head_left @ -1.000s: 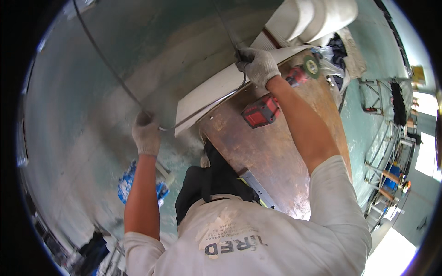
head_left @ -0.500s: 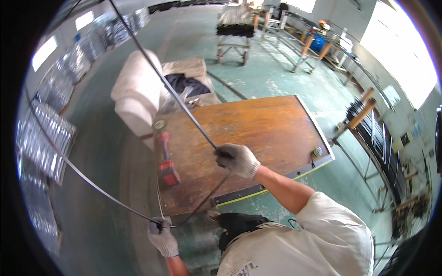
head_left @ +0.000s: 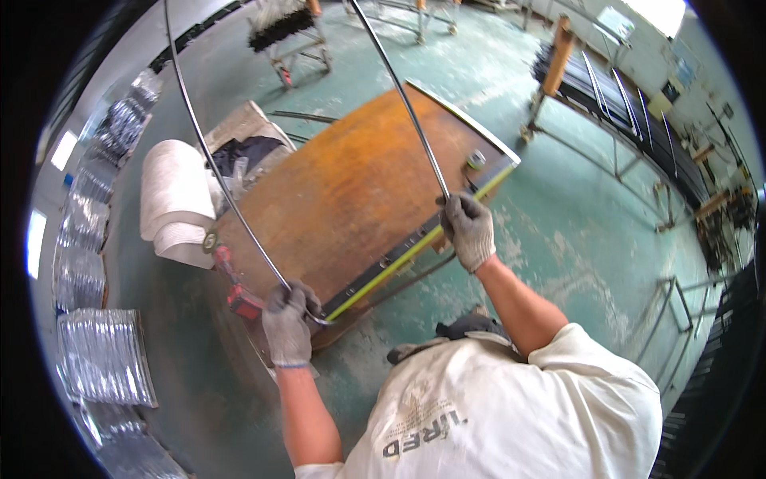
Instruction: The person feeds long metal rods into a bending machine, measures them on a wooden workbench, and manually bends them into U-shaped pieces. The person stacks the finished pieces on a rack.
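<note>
A long thin metal frame [head_left: 408, 108] is in both my gloved hands, its two shiny sides running up past the top of the view. My left hand [head_left: 287, 326] is closed round the left side, close to a bent corner, over the table's front left end. Round the right side, near the front edge, my right hand [head_left: 467, 230] is wrapped. A darker cross piece [head_left: 419, 279] runs between the two hands, just off the edge. Beneath the frame is a worn brown wooden table [head_left: 343, 191]. A black strip with a yellow-green edge [head_left: 387, 273] lines its front.
A red and black cordless power tool [head_left: 235, 287] lies at the table's left end, a tape measure [head_left: 475, 160] near its right corner. White rolled material [head_left: 174, 191] stands to the left. Wrapped silver bundles [head_left: 108, 355] line the left side; a rack of dark bars [head_left: 622, 112] stands right.
My view has turned right. Both hands have shifted right, bringing the frame across the table, with the right hand now at the front edge. Both hands keep hold of the frame.
</note>
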The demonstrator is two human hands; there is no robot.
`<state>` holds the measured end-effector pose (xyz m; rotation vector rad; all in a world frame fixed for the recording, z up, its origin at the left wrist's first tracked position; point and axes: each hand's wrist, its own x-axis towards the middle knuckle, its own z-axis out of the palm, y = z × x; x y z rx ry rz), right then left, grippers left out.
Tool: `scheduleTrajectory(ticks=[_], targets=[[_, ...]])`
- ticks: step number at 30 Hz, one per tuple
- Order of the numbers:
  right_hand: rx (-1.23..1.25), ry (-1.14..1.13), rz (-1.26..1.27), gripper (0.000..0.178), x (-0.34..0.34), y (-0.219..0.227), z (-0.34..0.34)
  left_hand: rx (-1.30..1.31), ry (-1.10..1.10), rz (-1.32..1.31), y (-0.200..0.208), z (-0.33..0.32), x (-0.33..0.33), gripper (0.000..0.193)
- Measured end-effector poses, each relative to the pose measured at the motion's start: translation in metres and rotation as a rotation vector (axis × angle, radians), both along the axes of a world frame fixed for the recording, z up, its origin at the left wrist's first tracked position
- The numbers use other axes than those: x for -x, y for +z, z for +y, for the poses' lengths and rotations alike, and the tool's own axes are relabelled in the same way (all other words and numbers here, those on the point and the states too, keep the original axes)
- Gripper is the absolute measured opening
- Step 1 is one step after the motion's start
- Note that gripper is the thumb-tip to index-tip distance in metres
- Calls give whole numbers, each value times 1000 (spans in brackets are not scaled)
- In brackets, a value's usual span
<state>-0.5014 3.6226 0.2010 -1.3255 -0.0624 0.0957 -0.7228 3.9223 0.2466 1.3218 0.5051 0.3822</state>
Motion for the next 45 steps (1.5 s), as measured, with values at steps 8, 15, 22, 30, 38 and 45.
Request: scheduleTrajectory(ticks=[8,15,22,30,38,45], targets=[[-59,-99,-38,35,-53,22,-170,103,44,-23,7,-136,-139,22],[43,-212,-131,38,-99,16,-306,-175,126,14,5,-274,-242,23],[180,-417,-268,37,-140,6,-395,-217,-5,10,-11,-360,-350,22],[192,-787,-116,33,-222,-30,-508,-178,-386,-71,-41,-485,-526,23],[246,-1085,42,32,-307,-41,-615,-117,-678,18,-71,-612,-694,17],[316,-1248,262,29,-375,-73,-704,-201,-904,139,-86,-728,-800,9]])
